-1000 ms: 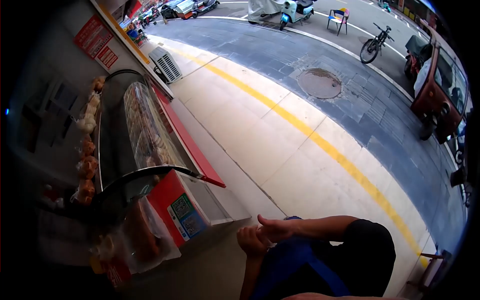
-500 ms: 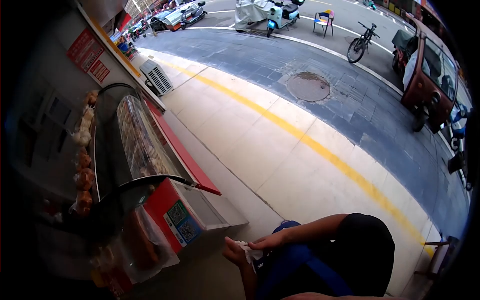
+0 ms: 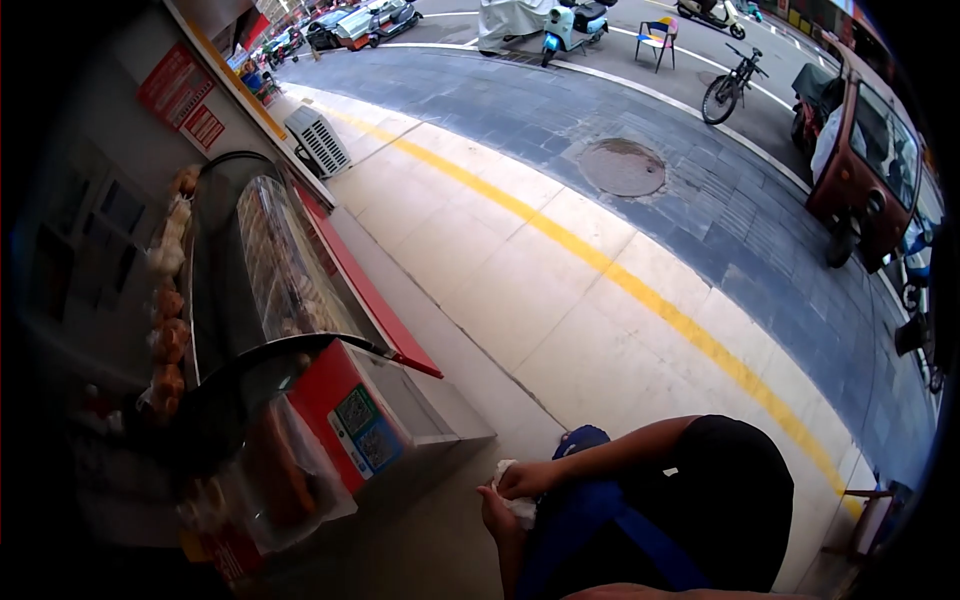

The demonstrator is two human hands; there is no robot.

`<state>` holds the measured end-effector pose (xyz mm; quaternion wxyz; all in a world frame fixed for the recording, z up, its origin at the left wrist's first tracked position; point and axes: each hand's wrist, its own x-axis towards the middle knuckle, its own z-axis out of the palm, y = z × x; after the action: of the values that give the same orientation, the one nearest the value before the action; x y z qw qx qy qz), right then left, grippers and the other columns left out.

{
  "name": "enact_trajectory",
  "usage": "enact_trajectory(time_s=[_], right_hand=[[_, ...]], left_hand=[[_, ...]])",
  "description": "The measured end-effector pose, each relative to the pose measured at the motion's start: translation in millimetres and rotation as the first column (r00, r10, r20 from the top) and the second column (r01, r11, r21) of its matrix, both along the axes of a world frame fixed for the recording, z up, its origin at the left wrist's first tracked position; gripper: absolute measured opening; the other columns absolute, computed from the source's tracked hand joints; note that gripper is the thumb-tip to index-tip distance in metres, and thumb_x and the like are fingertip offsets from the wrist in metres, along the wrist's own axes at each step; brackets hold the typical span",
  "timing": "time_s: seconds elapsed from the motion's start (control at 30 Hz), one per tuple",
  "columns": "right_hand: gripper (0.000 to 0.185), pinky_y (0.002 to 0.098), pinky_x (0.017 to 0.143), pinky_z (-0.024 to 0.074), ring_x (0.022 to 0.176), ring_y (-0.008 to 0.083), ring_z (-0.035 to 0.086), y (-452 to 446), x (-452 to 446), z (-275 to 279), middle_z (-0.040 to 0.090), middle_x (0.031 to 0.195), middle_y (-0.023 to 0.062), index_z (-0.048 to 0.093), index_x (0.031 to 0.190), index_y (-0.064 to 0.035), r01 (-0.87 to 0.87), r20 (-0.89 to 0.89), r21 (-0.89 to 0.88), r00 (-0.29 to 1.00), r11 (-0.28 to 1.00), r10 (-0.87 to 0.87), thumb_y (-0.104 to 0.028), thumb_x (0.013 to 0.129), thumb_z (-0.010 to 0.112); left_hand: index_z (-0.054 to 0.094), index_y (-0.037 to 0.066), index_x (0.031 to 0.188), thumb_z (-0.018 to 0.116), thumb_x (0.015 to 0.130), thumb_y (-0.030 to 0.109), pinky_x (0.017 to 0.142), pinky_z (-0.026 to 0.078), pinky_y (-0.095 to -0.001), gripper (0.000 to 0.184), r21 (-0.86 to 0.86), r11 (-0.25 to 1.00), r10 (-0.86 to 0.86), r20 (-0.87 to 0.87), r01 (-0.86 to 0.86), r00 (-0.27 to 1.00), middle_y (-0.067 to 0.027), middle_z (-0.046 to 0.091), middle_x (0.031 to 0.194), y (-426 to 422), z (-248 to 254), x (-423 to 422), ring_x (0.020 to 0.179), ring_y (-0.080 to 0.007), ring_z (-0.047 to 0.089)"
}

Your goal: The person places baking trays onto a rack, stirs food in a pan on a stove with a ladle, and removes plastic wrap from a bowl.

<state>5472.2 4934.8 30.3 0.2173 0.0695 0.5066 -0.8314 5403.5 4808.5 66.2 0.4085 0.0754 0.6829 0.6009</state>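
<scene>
Right now a crumpled white tissue is bunched between the wearer's two bare hands, low in the view toward 6 o'clock. Its long axis runs roughly from 11 to 5 o'clock, one end poking up beyond the fingers and a looser fold hanging below. It looks thin, soft and rumpled, with uneven edges; how it is folded inside, I can't tell.

The right grip is narrow, its curled fingers closed on the tissue from the 2 o'clock side. The left grip cups the tissue from 8 o'clock, partly closed around it. Behind them lies a blue apron. Toward 10 o'clock from the hands, well apart, stand a QR-code sign and a curved glass display case, with a plastic-wrapped loaf beside the sign.
</scene>
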Motion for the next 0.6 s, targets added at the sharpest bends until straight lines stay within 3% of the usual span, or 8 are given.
enact_trajectory(time_s=[0.07,0.13,0.2,0.23,0.27,0.37,0.57,0.6], right_hand=[[0.029,0.0387,0.094,0.0494,0.105,0.0281,0.066,-13.5,-0.7,-8.5,0.07,0.109,0.02,0.062,0.119,0.0066,0.312,-0.414,0.479,0.904,0.82,-0.102,-0.014,0.102,0.05],[0.027,0.0395,0.092,0.0495,0.104,0.0291,0.066,-27.7,-6.3,-10.8,0.069,0.108,0.0205,0.062,0.118,0.0055,0.35,-0.451,0.467,0.884,0.812,-0.122,-0.013,0.101,0.051],[0.025,0.0409,0.088,0.0497,0.102,0.0312,0.067,-42.1,-15.6,-9.6,0.068,0.106,0.0214,0.061,0.116,0.0035,0.426,-0.531,0.433,0.832,0.794,-0.157,-0.011,0.098,0.052],[0.026,0.0402,0.089,0.0489,0.106,0.0316,0.066,-42.6,-19.6,8.4,0.068,0.108,0.0215,0.062,0.116,0.0037,0.336,-0.391,0.417,0.905,0.844,-0.166,-0.01,0.096,0.052],[0.026,0.0402,0.089,0.0489,0.106,0.0316,0.066,-48.6,-26.1,1.1,0.068,0.108,0.0215,0.062,0.116,0.0037,0.329,-0.39,0.417,0.907,0.848,-0.16,-0.01,0.096,0.052],[0.029,0.0405,0.095,0.046,0.11,0.0302,0.064,-69.5,-46.5,-10.0,0.067,0.111,0.0212,0.06,0.12,0.0032,0.34,-0.582,0.376,0.811,0.862,-0.066,-0.011,0.096,0.052],[0.039,0.041,0.102,0.0385,0.121,0.0302,0.056,-134.0,-100.1,-0.1,0.061,0.126,0.0174,0.055,0.13,0.0,0.093,-0.681,0.345,0.709,0.934,0.181,-0.015,0.094,0.056],[0.041,0.0403,0.102,0.0389,0.121,0.0295,0.056,-150.2,-109.5,-2.5,0.061,0.126,0.0165,0.054,0.13,0.0,0.065,-0.69,0.324,0.699,0.944,0.189,-0.016,0.092,0.06]], left_hand=[[0.064,-0.007,0.115,0.029,0.106,0.057,0.091,0.052,-0.0364,0.074,0.116,0.993,0.003,0.086,-0.013,0.996,-0.017,0.068,0.111,-0.3,-0.6,-2.9,0.099,-0.0253,0.066],[0.067,-0.009,0.099,0.029,0.107,0.055,0.082,0.055,-0.0355,0.075,0.05,0.998,0.047,-0.111,-0.042,0.993,-0.0176,0.07,0.094,0.0,14.5,1.5,0.085,-0.0251,0.068],[0.065,-0.007,0.096,0.032,0.107,0.053,0.079,0.054,-0.035,0.07,0.026,0.991,0.131,-0.104,-0.129,0.986,-0.0175,0.069,0.093,-6.6,17.4,-2.0,0.083,-0.0239,0.067],[0.064,-0.005,0.092,0.035,0.107,0.052,0.075,0.053,-0.0345,0.066,0.005,0.979,0.201,-0.105,-0.202,0.974,-0.0174,0.069,0.093,-8.8,22.2,-5.3,0.081,-0.0226,0.066],[0.064,-0.005,0.092,0.035,0.107,0.052,0.075,0.053,-0.0345,0.066,0.003,0.978,0.209,-0.104,-0.209,0.972,-0.0174,0.069,0.093,-12.6,27.8,-8.1,0.081,-0.0226,0.066],[0.06,-0.006,0.085,0.039,0.107,0.05,0.07,0.053,-0.034,0.064,0.029,0.945,0.328,-0.144,-0.327,0.934,-0.0168,0.068,0.086,-32.4,32.5,-19.2,0.075,-0.0219,0.064],[0.066,-0.009,0.077,0.04,0.106,0.05,0.067,0.056,-0.0349,0.07,0.076,0.799,0.598,-0.199,-0.597,0.776,-0.0153,0.069,0.076,-109.8,15.1,-59.9,0.071,-0.0248,0.067],[0.066,-0.009,0.078,0.041,0.106,0.049,0.07,0.056,-0.0363,0.069,0.142,0.779,0.624,-0.083,-0.611,0.777,-0.017,0.07,0.078,-129.3,9.7,-67.5,0.073,-0.0267,0.068]])
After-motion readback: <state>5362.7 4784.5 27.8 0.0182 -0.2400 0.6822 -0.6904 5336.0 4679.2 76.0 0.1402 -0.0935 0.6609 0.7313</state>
